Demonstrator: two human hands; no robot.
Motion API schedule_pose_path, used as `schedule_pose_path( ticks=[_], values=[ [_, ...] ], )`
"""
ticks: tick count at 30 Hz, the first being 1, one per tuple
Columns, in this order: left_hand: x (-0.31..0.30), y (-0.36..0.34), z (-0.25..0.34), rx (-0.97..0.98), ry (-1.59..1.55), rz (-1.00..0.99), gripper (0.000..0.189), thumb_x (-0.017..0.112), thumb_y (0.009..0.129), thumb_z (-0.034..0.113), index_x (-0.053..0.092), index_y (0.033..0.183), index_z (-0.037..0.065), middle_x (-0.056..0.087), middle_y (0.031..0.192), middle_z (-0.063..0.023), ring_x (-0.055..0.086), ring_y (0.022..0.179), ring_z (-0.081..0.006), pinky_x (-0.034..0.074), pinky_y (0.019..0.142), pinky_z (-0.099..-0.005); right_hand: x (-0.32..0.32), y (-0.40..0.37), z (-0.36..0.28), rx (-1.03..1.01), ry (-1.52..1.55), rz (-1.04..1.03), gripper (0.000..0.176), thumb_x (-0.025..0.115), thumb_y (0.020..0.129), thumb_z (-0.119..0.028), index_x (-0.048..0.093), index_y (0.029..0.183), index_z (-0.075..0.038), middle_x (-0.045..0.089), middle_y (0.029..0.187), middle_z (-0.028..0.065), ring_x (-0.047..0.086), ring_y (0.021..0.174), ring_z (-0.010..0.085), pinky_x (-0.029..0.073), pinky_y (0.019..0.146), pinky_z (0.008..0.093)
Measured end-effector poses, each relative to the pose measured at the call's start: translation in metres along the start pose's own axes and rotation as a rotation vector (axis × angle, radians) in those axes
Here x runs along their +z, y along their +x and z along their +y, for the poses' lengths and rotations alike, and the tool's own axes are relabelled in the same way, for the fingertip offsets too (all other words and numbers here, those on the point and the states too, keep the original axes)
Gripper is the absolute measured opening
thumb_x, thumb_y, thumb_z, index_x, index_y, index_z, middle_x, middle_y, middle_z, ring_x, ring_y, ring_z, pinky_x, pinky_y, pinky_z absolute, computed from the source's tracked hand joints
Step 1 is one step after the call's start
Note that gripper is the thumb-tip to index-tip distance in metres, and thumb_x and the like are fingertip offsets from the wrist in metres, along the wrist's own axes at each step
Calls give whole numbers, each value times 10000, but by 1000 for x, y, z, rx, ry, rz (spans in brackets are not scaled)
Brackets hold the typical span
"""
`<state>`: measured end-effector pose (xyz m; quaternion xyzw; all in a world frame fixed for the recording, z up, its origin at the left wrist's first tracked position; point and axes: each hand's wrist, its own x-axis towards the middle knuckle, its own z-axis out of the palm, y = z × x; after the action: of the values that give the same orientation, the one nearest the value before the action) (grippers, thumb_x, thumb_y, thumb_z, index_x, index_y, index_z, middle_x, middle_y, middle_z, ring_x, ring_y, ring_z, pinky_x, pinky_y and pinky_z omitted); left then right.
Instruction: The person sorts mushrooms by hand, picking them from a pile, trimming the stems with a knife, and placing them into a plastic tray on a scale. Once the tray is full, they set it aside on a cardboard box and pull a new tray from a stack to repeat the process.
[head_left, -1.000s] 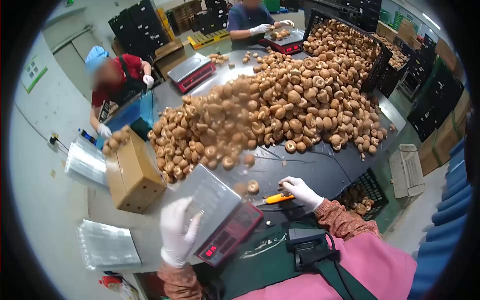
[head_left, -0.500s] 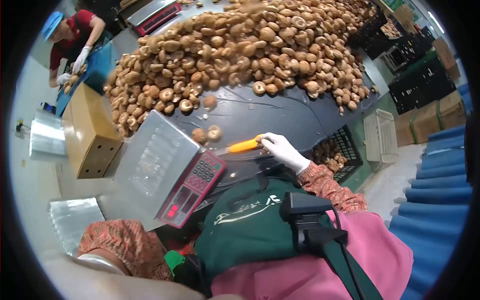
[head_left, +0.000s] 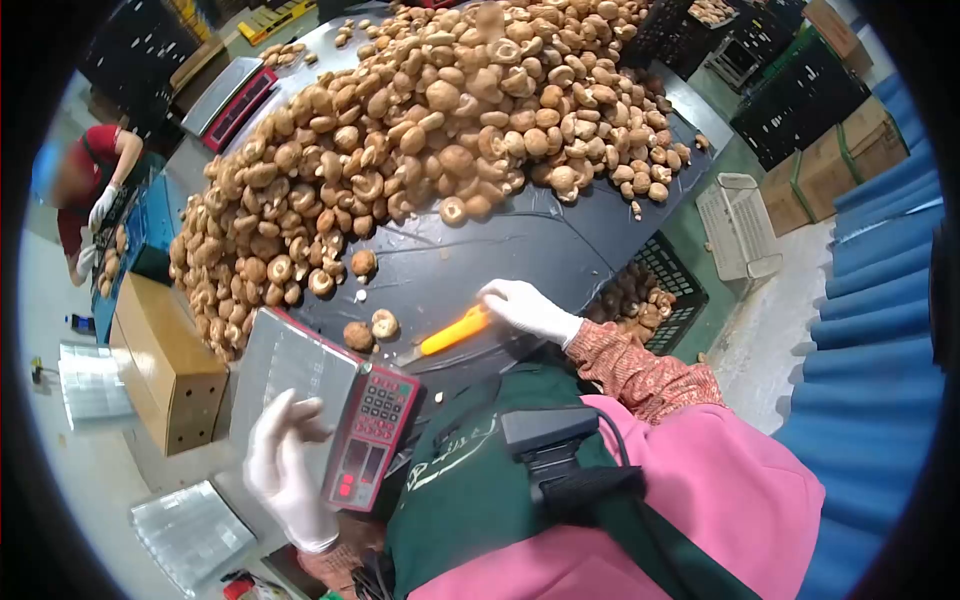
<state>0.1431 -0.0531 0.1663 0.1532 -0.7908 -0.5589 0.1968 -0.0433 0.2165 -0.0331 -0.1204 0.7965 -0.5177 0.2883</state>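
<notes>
In a white glove, my right hand (head_left: pixel 530 308) grips the end of a knife (head_left: pixel 455 332) with a yellow-orange handle; its blade points left towards the scale. My left hand (head_left: pixel 290 468), also gloved, is raised over the near part of the digital scale (head_left: pixel 374 428), fingers apart and nothing visible in them. The scale has a metal plate and a red-framed keypad with lit red digits. Two loose mushrooms (head_left: pixel 370 331) lie near the knife tip, and another mushroom (head_left: pixel 363 262) sits farther back. Beyond them, a large heap of mushrooms (head_left: pixel 420 130) covers much of the dark table (head_left: pixel 500 250).
A cardboard box (head_left: pixel 165 365) stands left of the scale. A dark crate (head_left: pixel 680 290) with mushrooms is beside the table at right, near a white basket (head_left: pixel 738 228). A co-worker (head_left: pixel 98 175) handles mushrooms at upper left, by a second scale (head_left: pixel 228 103). Clear plastic packs (head_left: pixel 195 535) lie lower left.
My left hand has come up into view over the scale. My right hand has shifted left and slightly down with the knife. The whole view has turned and shifted.
</notes>
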Motion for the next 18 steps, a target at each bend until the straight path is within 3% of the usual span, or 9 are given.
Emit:
schedule_pose_path(
  ticks=[1,2,5,7,9,10,13,16,18],
  values=[
    [22,-1,-10,-230,-14,30,328,496,980,49,596,1280,-36,697,1045,-157,661,825,-202,534,760,-323,-3,0,2,3,-22,7,331,522,980,-232,623,1171,20,714,928,165,701,773,243,551,760,359],
    [33,0,-39,-185,47,-56,336,517,969,33,593,1289,-31,700,1046,-150,661,847,-199,532,776,-325,-4,8,23,-155,-139,58,331,517,987,-236,623,1180,11,712,923,161,703,767,236,557,744,366],
    [67,-8,-101,25,262,-272,372,581,920,-16,591,1291,-26,702,1059,-143,665,891,-200,528,804,-321,-28,9,30,-112,-150,120,292,529,995,-234,643,1176,-35,696,973,132,679,834,205,548,789,334],
    [82,-12,-121,66,474,-462,408,676,874,66,613,1271,-4,680,1102,-191,662,971,-351,519,869,-410,-54,6,23,24,-27,186,266,534,990,-171,622,1205,-44,701,920,110,681,803,181,555,755,326],
    [97,-18,-134,211,531,-507,410,693,870,111,618,1259,3,676,1123,-192,652,981,-370,513,869,-433,-83,3,34,28,-10,352,253,547,979,-144,621,1199,-45,696,919,103,675,771,166,556,719,306],
    [102,-14,-134,75,474,-599,414,692,874,125,613,1260,1,675,1125,-191,649,1007,-366,509,881,-434,-97,9,49,-78,-99,516,250,552,975,-130,615,1202,-46,691,924,89,667,742,157,556,696,293],
    [114,-6,-131,29,485,-636,422,693,874,124,607,1268,-1,671,1145,-196,648,1023,-364,507,894,-430,-149,18,105,-203,-207,907,269,583,953,-108,607,1210,-32,705,1043,115,682,924,172,549,837,311],
    [122,5,-130,132,505,-614,426,689,878,124,602,1273,-10,667,1153,-203,645,1029,-365,504,905,-433,-204,13,131,-115,-208,1207,300,649,898,-114,619,1184,-31,647,1110,153,649,913,261,532,853,372],
    [125,9,-126,177,532,-606,431,689,883,129,600,1280,-13,667,1152,-205,643,1035,-367,502,909,-435,-235,8,154,61,-326,1354,327,678,875,-124,615,1183,-33,595,1138,156,635,870,238,529,838,367]
  ],
)
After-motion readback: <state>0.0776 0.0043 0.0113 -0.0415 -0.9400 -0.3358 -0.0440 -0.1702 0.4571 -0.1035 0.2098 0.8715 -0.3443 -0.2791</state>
